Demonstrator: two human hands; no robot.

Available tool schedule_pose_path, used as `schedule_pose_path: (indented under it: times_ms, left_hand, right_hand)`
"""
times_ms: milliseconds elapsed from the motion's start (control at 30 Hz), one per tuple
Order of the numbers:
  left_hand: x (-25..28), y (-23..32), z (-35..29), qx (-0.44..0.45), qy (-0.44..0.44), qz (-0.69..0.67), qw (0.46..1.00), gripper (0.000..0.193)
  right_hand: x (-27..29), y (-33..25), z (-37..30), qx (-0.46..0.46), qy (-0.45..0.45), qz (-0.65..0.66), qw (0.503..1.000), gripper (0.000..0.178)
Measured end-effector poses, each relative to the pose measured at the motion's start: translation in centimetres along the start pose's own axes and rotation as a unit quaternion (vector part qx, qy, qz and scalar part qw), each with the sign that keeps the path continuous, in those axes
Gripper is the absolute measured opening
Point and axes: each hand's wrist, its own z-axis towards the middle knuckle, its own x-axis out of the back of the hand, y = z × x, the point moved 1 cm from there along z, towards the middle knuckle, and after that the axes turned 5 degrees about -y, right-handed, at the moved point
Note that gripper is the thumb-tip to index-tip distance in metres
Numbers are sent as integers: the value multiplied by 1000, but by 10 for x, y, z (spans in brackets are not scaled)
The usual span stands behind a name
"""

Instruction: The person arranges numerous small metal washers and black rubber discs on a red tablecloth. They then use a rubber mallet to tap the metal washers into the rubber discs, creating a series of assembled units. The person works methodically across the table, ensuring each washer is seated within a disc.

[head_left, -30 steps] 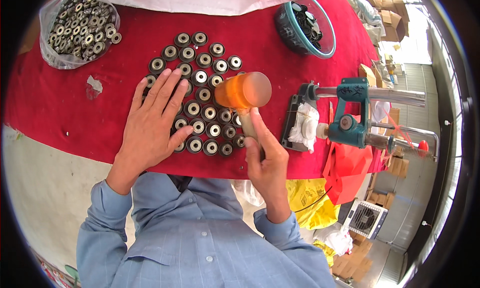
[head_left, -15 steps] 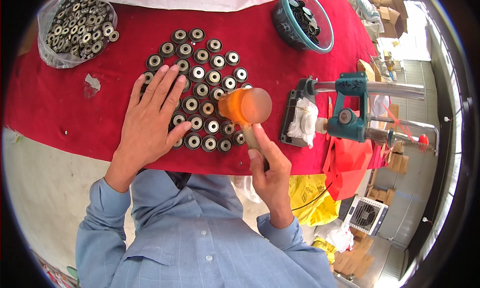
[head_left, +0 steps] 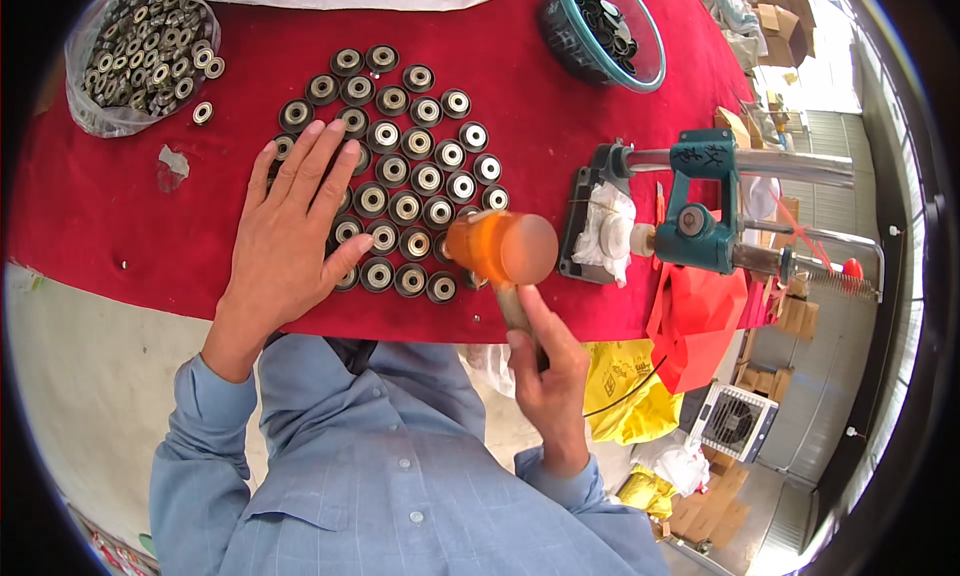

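From the head view, my left hand lies flat and released, fingers spread over the left side of the cluster of round bearings laid out in rows on the red cloth of the desk. My right hand is clenched around the handle of the orange mallet, whose head sits at the cluster's 4 o'clock edge, just above or on the nearest bearings; I cannot tell if it touches.

To do this well, I judge I should keep my left palm pressing the rows so they do not skitter, and keep those fingers well clear of the mallet head. I want short, square taps, the face flat to each bearing, not glancing.

At 10 o'clock sits a clear bag of more bearings, at 1 o'clock a blue-rimmed bowl of dark parts, and at 3 o'clock a teal press on a dark base, close beside my swing, so I mind my elbow there.
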Motion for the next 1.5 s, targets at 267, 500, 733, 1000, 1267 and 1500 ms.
schedule_pose_path:
  times_ms: [267,500,733,1000,1267,1500]
  left_hand:
    - [-2,-1,-1,6,7,4,1000,88]
    - [-1,0,0,5,11,13,1000,87]
    - [-2,1,-1,0,13,18,1000,86]
    - [-2,0,-3,4,9,9,1000,87]
    - [-2,0,0,1,14,-3,1000,88]
    - [-1,0,-2,-1,34,-13,999,82]
  right_hand:
    - [22,4,-37,23,57,32,998,51]
    - [7,18,-35,-36,48,12,998,48]
    - [7,-19,-50,84,2,-10,996,54]
    - [1,-10,-36,9,-4,10,1000,49]
    - [-13,-22,-20,43,-36,-33,998,60]
    - [1,-26,-15,62,25,52,996,51]
